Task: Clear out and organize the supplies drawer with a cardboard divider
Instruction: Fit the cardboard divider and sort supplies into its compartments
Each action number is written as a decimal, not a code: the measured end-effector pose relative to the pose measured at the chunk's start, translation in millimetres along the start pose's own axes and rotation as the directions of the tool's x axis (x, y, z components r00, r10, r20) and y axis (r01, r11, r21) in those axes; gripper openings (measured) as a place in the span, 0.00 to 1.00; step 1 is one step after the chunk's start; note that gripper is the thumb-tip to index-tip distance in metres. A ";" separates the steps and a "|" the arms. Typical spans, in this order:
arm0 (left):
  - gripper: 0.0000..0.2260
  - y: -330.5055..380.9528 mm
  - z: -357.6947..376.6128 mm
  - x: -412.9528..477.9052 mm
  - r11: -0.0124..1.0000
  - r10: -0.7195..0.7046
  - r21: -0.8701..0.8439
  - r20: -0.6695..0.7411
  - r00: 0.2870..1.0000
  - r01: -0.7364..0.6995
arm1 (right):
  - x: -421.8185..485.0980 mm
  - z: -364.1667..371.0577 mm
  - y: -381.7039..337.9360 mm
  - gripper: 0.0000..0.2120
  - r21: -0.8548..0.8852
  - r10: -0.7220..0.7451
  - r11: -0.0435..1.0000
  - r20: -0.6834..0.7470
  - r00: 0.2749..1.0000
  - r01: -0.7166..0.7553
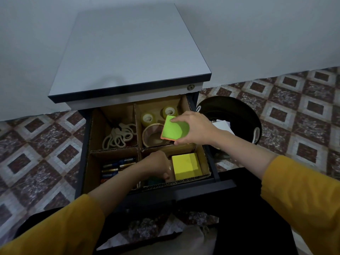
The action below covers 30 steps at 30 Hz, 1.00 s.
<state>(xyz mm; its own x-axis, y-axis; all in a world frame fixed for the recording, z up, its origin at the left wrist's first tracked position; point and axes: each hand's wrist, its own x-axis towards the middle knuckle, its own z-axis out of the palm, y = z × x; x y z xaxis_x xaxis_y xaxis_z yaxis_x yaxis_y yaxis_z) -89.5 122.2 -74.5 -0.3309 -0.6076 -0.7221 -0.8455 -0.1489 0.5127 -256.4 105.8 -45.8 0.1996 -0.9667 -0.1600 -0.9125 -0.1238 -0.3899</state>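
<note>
The drawer (pixel 202 188) stands pulled out from under the grey cabinet top (pixel 128 52), and a cardboard divider (pixel 137 126) lines its walls and cuts it into four compartments. The right hand (pixel 195 129) pinches a green sticky-note pad (pixel 173 130) by its right edge. The pad is tilted and held above the back right compartment, over the rim of a large tape roll (pixel 152 137) and clear of the cardboard walls. Behind it two small clear tape rolls (pixel 148 118) sit side by side. The left hand (pixel 158 166) reaches down into the front right compartment, just beside a yellow sticky-note pad (pixel 187 165) that lies against the right wall. Its fingers are curled, but whether they grip anything cannot be told. A dark green shape beneath it is blurred and mostly hidden. Cream-handled scissors (pixel 119 135) fill the back left compartment. The front left one holds what look like batteries (pixel 117 166), partly covered by the left forearm. A black bin (pixel 239 111) stands close to the drawer's right side, its near part hidden behind the right arm.
</note>
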 end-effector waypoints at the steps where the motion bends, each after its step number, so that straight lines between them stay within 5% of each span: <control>1: 0.11 -1.9 -6.2 -2.8 0.999 0.033 -0.016 0.005 0.999 -0.033 | -2.6 -2.9 -1.0 0.36 0.022 -0.006 1.000 -0.010 1.000 0.006; 3: 0.09 -4.2 -22.5 -12.7 0.990 0.125 -0.064 0.009 0.992 -0.125 | -8.9 -9.4 -3.4 0.35 0.076 -0.027 0.997 -0.031 0.999 0.030; 7: 0.08 -20.1 -56.3 -33.6 0.947 0.226 -0.182 -0.208 0.952 -0.265 | -22.9 -19.8 -7.8 0.33 0.167 -0.093 0.982 0.032 0.995 0.086; 15: 0.10 -54.7 -67.1 -24.6 0.927 0.356 0.132 -0.599 0.717 -0.351 | -43.1 -2.8 -18.7 0.29 0.005 -0.125 0.991 0.372 0.920 0.133; 21: 0.15 -65.5 -65.3 2.5 0.879 0.477 0.310 -0.597 0.646 -0.363 | -33.3 24.3 -8.8 0.33 -0.194 -0.094 0.961 0.435 0.896 0.195; 25: 0.21 -64.0 -62.6 15.2 0.868 0.487 0.388 -0.544 0.683 -0.310 | -33.4 33.3 -5.7 0.33 -0.342 -0.136 0.882 0.475 0.869 0.325; 30: 0.28 -68.6 -60.9 27.6 0.855 0.478 0.460 -0.515 0.711 -0.241 | -30.7 32.2 -2.1 0.29 -0.304 -0.133 0.886 0.558 0.819 0.351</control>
<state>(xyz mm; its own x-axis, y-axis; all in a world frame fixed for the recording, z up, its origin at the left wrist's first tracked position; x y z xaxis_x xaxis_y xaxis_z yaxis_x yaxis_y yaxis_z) -15.1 68.2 -101.3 -0.4238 -0.9053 -0.0293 -0.8354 0.3782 0.3989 -249.1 142.9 -69.2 0.4842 -0.6505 -0.5852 -0.8467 -0.5169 -0.1259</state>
